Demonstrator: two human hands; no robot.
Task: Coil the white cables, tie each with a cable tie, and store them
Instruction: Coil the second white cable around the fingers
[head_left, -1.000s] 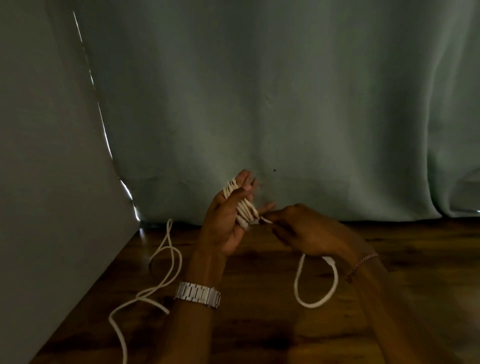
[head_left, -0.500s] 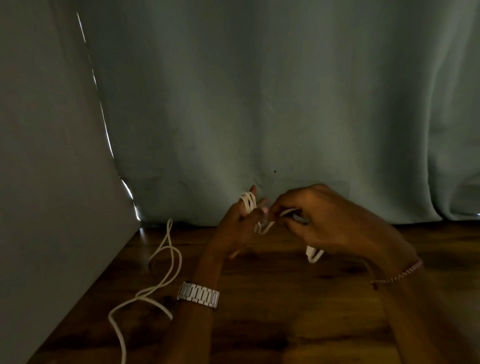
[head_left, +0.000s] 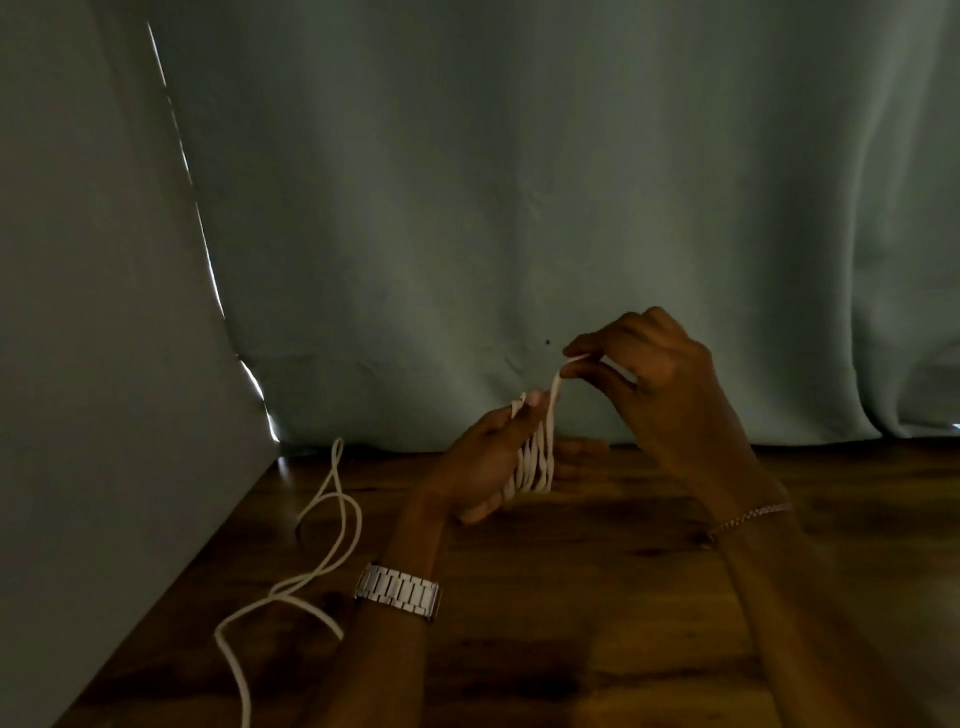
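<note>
- Table (head_left: 597, 597) — dark wood, visible grain, faint sheen.
- Curtain (head_left: 519, 208) — matt grey-green cloth, softly creased.
- White cable (head_left: 535, 462) — smooth, plastic-looking.
- Watch band (head_left: 399, 592) — polished metal links.
- Bracelet (head_left: 753, 517) — thin, shiny metal chain.

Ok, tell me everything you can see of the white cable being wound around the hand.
The white cable looks like a thin, flexible cord, wound in several loops around the raised left hand above the wooden table. From the top of the loops one strand rises to the right hand, whose fingertips pinch it near the end. Whether it joins the loose white cable lying on the table to the left cannot be told. No cable tie is visible on it.
</note>
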